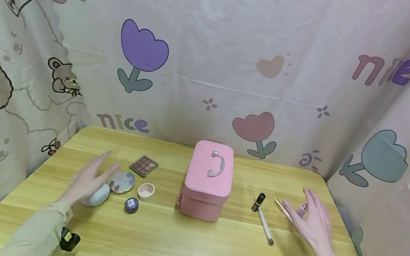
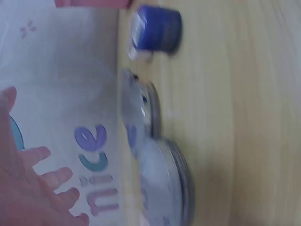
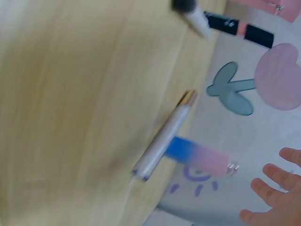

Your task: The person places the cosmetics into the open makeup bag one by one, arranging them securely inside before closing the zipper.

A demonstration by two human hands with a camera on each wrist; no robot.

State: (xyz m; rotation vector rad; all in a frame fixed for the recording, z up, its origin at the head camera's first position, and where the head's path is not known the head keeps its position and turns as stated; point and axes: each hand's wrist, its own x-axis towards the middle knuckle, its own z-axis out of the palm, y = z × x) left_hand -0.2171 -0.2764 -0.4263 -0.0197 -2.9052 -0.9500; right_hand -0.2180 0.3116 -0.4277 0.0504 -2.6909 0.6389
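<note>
My left hand [image 1: 87,183] hovers with spread fingers above a white rounded compact [image 1: 99,197] and partly hides it. Beside that lies a round patterned compact [image 1: 122,182]. A dark blue jar [image 1: 131,205], a small round pan of powders [image 1: 146,191] and an eyeshadow palette [image 1: 143,166] are grouped nearby. At the other side my right hand [image 1: 315,227], fingers apart, is over a slim gold-tipped tube [image 1: 283,209] and a small pink tube [image 3: 211,160]. Both hands hold nothing. A black tube [image 1: 258,202] and a white-handled makeup brush [image 1: 266,226] lie to its left.
A pink cosmetic case [image 1: 204,201] with a silver handle stands closed at the middle of the wooden table [image 1: 183,252]. A printed curtain [image 1: 209,55] hangs behind the table and along both sides.
</note>
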